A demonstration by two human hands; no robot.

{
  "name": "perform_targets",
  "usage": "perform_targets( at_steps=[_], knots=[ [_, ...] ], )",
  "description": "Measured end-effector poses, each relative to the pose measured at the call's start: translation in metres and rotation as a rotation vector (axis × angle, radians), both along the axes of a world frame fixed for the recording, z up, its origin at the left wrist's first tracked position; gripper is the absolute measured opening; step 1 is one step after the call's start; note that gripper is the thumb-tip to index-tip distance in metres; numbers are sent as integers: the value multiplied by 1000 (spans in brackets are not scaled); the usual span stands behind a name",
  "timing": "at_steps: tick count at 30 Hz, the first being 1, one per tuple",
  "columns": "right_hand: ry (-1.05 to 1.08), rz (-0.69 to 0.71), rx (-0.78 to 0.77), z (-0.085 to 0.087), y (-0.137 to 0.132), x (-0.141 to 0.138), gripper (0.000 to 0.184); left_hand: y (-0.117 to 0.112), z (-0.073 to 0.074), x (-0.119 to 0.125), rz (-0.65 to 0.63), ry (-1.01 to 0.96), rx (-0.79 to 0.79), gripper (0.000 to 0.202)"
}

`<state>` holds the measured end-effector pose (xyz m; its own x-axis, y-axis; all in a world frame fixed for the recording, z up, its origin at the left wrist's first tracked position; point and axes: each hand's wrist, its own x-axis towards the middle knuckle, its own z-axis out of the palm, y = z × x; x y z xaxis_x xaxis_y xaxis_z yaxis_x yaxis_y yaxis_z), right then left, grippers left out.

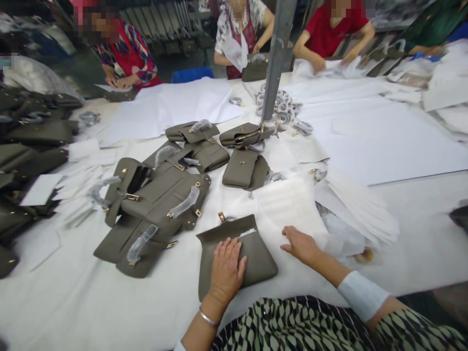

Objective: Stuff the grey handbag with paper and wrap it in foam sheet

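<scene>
Left hand [227, 273]: open, laid flat on one olive bag [258, 258], which lies flap raised directly before the wearer. Right hand [302, 246]: fingers loosely bent, no grip visible, near white sheets [288, 204]. Beyond: a bag pile [161, 192], perhaps seven, overlap preventing a firm count. Surface: one white-covered table [73, 307]. Room: one grey post [276, 53], at least four co-workers [331, 31].

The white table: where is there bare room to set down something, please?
One bare patch of the white table lies left of the flat bag, nearer than the handled bags. Another lies right of the fanned sheets. Crowded: the middle and far left, with stacked bags.
</scene>
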<state>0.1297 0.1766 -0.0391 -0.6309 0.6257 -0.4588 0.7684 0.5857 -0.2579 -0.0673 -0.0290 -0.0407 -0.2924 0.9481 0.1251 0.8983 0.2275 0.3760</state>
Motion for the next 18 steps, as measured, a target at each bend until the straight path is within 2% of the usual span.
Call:
perform_targets(
  at_steps=[4,9,14,18],
  knots=[
    [-12,-28,93,4,-17,9,37,5,8,5,18,23,-72,40],
    [1,-14,181,11,-30,37,40,14,5,-3,44,4,-122,36],
    [-62,-21,292,11,-37,54,50,0,-3,7,32,99,8,35],
    [-75,-68,299,7,-42,55,49,-8,2,18,0,140,89,37]
  ],
)
